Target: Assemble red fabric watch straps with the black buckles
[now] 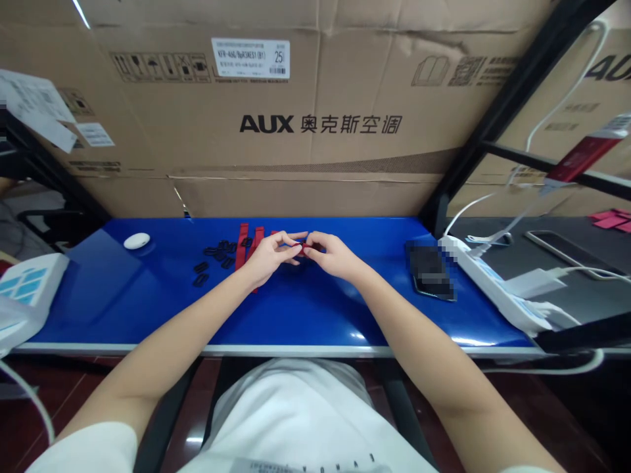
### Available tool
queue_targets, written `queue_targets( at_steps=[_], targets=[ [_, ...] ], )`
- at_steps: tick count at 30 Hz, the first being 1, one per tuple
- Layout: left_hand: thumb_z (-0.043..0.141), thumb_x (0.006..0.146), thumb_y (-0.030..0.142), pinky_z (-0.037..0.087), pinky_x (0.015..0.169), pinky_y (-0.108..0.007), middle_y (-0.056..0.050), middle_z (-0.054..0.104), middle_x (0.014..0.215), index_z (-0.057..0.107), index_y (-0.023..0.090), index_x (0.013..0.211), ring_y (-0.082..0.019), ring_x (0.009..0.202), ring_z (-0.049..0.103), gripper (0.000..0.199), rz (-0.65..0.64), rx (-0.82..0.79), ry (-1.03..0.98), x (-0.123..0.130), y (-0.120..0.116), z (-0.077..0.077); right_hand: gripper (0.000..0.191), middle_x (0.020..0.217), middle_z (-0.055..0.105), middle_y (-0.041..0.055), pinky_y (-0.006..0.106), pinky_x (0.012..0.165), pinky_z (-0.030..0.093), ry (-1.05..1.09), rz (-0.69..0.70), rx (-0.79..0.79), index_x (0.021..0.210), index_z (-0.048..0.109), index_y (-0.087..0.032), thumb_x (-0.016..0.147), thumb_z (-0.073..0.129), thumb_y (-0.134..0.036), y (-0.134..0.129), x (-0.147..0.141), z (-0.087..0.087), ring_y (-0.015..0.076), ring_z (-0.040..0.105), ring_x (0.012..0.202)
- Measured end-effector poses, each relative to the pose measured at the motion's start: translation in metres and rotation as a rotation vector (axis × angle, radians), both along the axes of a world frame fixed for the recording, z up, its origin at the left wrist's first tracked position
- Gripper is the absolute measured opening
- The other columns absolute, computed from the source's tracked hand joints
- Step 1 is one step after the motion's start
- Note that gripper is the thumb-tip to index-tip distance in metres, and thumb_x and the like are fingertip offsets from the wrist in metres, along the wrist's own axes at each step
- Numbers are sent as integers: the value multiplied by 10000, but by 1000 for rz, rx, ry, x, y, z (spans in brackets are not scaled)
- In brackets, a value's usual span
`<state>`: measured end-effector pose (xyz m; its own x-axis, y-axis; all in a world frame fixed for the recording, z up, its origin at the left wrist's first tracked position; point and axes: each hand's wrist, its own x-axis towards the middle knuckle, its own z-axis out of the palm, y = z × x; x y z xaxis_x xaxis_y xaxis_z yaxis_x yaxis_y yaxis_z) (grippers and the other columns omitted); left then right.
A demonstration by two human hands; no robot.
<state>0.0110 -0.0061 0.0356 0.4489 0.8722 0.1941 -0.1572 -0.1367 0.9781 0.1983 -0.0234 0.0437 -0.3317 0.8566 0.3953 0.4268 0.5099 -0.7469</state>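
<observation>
Above the middle of the blue tabletop (315, 315), my left hand (271, 256) and my right hand (330, 253) meet fingertip to fingertip. Both pinch a small piece of red strap (302, 249), mostly covered by the fingers. Something dark by the right fingertips is too small to make out. Red straps (242, 244) lie on the table, partly beneath my left hand. To their left are several small black plastic buckles (221, 251), loosely scattered.
A white oval object (137, 241) sits at the back left. On the right lie a dark phone (430, 270) and a white power strip (493, 286) with plugs and cables. Black shelf posts (438, 217) and a large cardboard box (315, 151) border the table.
</observation>
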Motion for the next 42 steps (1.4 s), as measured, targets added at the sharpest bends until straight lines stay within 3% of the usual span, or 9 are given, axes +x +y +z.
queue_targets(
  at_steps=[4,9,15,23,28,31,35,42],
  targets=[
    [824,676,290,557,728,-290,-112,668,1179,594,137,786,-195,951,671,297,-17,-33,-38,-4,4,2,160,746,592,8,267,672,372,-13,10,16,754,570,-177,838,534,-308,1,1,-1,143,486,683],
    [850,640,231,546,888,-356,-68,699,1074,685,183,1067,-186,976,665,460,44,-79,-89,-1,4,-1,221,729,621,15,269,682,399,20,28,-16,756,580,-181,872,529,-362,3,-1,-4,148,530,682],
    [859,632,296,538,946,-396,-77,703,1120,746,178,1003,-217,1022,661,406,177,-81,-161,11,-1,-8,315,591,552,-20,250,574,391,255,-33,-108,729,501,-209,888,504,-481,5,-15,-17,125,500,544],
    [866,617,341,559,920,-470,-95,746,993,763,143,984,-244,880,714,430,66,-18,17,5,-7,1,353,544,582,-12,238,542,371,109,202,-218,667,582,-169,808,633,-490,3,8,2,104,485,507],
    [843,655,356,536,946,-468,-109,734,1056,735,146,1064,-258,926,710,472,56,9,39,4,-6,8,338,564,624,4,261,592,432,449,106,-359,664,592,-166,680,764,-456,7,4,0,121,553,539],
    [853,646,331,509,975,-447,-114,723,1089,700,154,1127,-255,950,705,536,48,63,53,0,-2,12,294,625,660,21,286,655,464,588,150,-411,724,637,-155,655,785,-400,8,1,0,133,587,585],
    [840,658,340,555,885,-405,-110,713,1090,686,159,1088,-245,888,717,492,30,119,79,-6,3,12,244,652,677,28,297,677,472,618,191,-435,748,662,-150,660,780,-344,6,1,2,142,608,610],
    [795,717,344,584,734,-358,-66,731,758,653,156,1099,-234,726,723,449,-24,145,248,-8,-1,9,263,546,629,12,280,600,445,536,172,-536,645,606,-153,624,795,-334,7,3,-4,128,562,525]
  ],
)
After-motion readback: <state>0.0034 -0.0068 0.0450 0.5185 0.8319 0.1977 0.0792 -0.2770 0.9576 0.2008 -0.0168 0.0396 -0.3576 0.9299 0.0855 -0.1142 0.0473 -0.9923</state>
